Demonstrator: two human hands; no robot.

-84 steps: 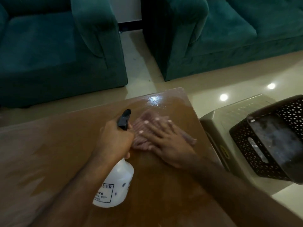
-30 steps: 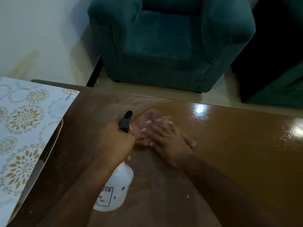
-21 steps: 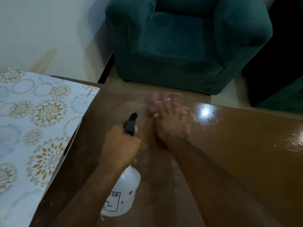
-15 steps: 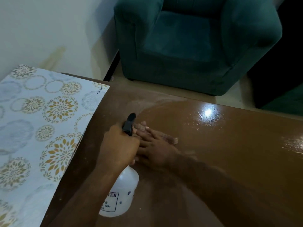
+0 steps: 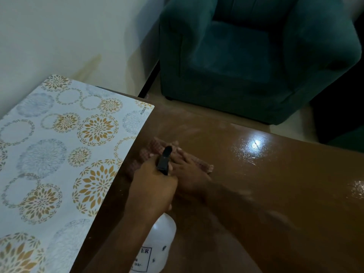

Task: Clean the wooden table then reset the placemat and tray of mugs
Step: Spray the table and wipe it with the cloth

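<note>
Under the released right grip (image 5: 190, 171), pink cloth (image 5: 154, 145); left grip (image 5: 155, 187) around spray bottle (image 5: 164, 234).

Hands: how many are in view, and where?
2. The left hand grips the spray bottle beside the placemat; the right hand presses flat on the cloth on the wooden table, partly behind the bottle's nozzle.

A dark green armchair (image 5: 246, 56) is seen at the top, set on a pale floor (image 5: 295, 126). A white wall (image 5: 59, 36) with a faint yellow mark (image 5: 90, 66) is seen to its left. A black strip (image 5: 147, 79) is seen between them.
</note>
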